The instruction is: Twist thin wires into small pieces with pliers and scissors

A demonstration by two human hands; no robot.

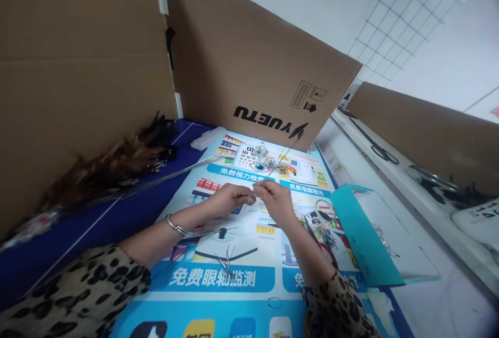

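Observation:
My left hand (231, 198) and my right hand (275, 200) meet above the middle of the printed poster, fingertips almost touching. The right fingers are pinched on thin wire (277, 164), whose strands rise up and to the right. Pressed together too, the left fingers hold something too small to make out at the fingertips. Beyond the hands lie tangled silvery wire pieces (262, 151). A small bunch of wires (228, 261) rests on the poster nearer me. Beside my right forearm is another wire tangle (323, 230), with a red-handled tool (329, 254) partly hidden by the arm.
Cardboard panels (249, 57) wall off the back and left. Brown feathers (113, 164) lie along the left on blue cloth, near long thin wires (175, 172). At right stand a teal open box (366, 234) with wire pieces and, beyond it, black scissors (384, 153) on a ledge.

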